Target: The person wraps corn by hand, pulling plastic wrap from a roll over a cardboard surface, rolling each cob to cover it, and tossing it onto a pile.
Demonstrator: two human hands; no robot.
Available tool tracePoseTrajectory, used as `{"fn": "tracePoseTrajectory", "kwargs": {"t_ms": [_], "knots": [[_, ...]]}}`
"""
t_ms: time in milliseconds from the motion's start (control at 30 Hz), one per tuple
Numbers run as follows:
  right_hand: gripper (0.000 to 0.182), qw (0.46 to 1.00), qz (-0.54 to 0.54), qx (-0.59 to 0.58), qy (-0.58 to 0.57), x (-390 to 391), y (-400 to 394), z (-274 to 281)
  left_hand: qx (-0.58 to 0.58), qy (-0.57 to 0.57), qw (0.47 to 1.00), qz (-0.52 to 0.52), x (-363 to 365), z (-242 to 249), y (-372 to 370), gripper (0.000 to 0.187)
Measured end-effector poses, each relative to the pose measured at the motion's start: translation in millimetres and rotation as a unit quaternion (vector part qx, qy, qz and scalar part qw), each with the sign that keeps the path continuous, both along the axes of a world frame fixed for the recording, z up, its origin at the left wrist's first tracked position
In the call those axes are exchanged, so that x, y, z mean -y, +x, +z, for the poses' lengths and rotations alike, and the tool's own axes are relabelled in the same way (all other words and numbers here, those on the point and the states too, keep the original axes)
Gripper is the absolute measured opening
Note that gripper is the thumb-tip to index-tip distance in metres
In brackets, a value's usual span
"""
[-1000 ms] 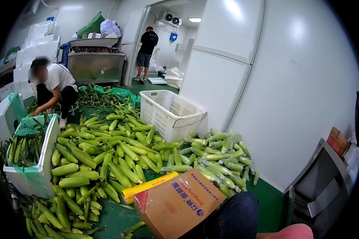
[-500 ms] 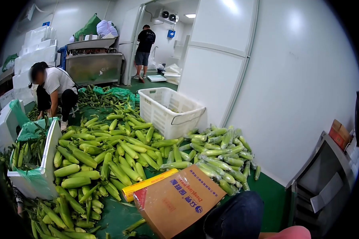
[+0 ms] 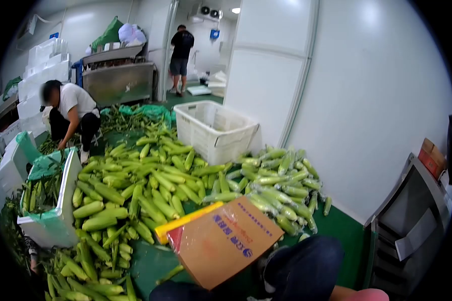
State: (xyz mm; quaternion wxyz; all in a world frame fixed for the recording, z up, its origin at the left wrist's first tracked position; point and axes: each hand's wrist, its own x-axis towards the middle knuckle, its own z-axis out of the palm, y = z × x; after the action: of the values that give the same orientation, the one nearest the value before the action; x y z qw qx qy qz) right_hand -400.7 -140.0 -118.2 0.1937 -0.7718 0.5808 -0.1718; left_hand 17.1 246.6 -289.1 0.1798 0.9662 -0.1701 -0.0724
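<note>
Looks bright and cool-toned indoors, with a ceiling lamp [image 3: 236, 10] glowing white in the back room. Casts a soft patch of glare on the white wall [image 3: 369, 75] and small glints on the plastic-wrapped corn [image 3: 271, 193]. Darkens under the metal stand [image 3: 404, 220]. Smears the printing on the cardboard carton [image 3: 226, 241] slightly. Blurs the crouching person's face [image 3: 49, 93] heavily. Bows straight lines outward and blackens at rounded corners.

Around me are smooth white panel walls [image 3: 376, 100] with glare spots, and a green floor [image 3: 349, 238]. Past the open doorway, I see a ceiling light [image 3: 235, 10] and a twin-fan unit [image 3: 209, 11]. Foam boxes [image 3: 44, 70] are stacked beside a metal machine [image 3: 119, 83]; a metal frame [image 3: 404, 215] stands at my right.
</note>
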Motion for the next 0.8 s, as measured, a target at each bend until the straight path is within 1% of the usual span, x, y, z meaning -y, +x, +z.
{"fn": "tracePoseTrajectory", "kwargs": {"t_ms": [100, 167, 233, 267, 333, 367, 400, 433, 467, 500, 533, 567, 600, 633, 667, 733, 767, 800], "knots": [[0.031, 0.988, -0.012, 0.140, 0.065, 13, -17, -6, -0.032, -0.021, 0.999, -0.018, -5, 5, -8, 0.046], [0.031, 0.964, -0.005, 0.233, 0.126, 40, -15, -1, -0.067, -0.062, 0.995, -0.027, -4, 21, -13, 0.047], [0.031, 0.937, 0.029, 0.293, 0.190, 73, -4, 4, -0.109, -0.127, 0.986, -0.030, 7, 40, -17, 0.048], [0.029, 0.907, 0.046, 0.298, 0.295, 101, 12, 9, -0.130, -0.165, 0.977, -0.029, 13, 51, -19, 0.048], [0.023, 0.909, 0.137, 0.261, 0.296, 127, 52, 13, -0.158, -0.248, 0.955, -0.027, 31, 79, -21, 0.049], [0.024, 0.916, 0.174, 0.195, 0.305, 126, 78, 33, -0.156, -0.295, 0.942, -0.032, 44, 98, -19, 0.049], [0.030, 0.922, 0.224, 0.144, 0.282, 147, 94, 10, -0.150, -0.339, 0.928, -0.043, 58, 118, -13, 0.050], [0.035, 0.945, 0.258, 0.037, 0.197, 150, 116, 16, -0.137, -0.374, 0.915, -0.062, 78, 141, -7, 0.050], [0.041, 0.948, 0.289, -0.071, 0.109, 151, 142, 21, -0.113, -0.399, 0.905, -0.101, 96, 155, 2, 0.057], [0.046, 0.942, 0.291, -0.143, 0.093, 161, 169, 16, -0.086, -0.424, 0.891, -0.139, 119, 176, 17, 0.063], [0.050, 0.929, 0.292, -0.215, 0.073, 168, 193, 8, -0.061, -0.369, 0.911, -0.175, 143, 198, 27, 0.065], [0.050, 0.926, 0.299, -0.214, 0.080, 167, 214, -2, -0.038, -0.313, 0.925, -0.211, 171, 219, 33, 0.067], [0.052, 0.934, 0.267, -0.235, 0.024, 164, 234, -12, 0.040, -0.272, 0.926, -0.259, 202, 233, 35, 0.066], [0.053, 0.939, 0.231, -0.253, -0.033, 166, 247, -20, 0.119, -0.229, 0.916, -0.308, 235, 243, 35, 0.065], [0.053, 0.940, 0.232, -0.248, -0.027, 172, 253, -24, 0.120, -0.211, 0.914, -0.323, 268, 241, 37, 0.065], [0.042, 0.932, 0.278, -0.204, 0.106, 182, 260, -22, 0.102, -0.182, 0.913, -0.350, 321, 221, 40, 0.064], [0.042, 0.934, 0.273, -0.200, 0.113, 190, 255, -20, 0.081, -0.171, 0.913, -0.362, 341, 206, 43, 0.063], [0.034, 0.902, 0.271, -0.062, 0.330, 201, 239, -18, 0.073, -0.172, 0.914, -0.361, 355, 189, 43, 0.064]]}}
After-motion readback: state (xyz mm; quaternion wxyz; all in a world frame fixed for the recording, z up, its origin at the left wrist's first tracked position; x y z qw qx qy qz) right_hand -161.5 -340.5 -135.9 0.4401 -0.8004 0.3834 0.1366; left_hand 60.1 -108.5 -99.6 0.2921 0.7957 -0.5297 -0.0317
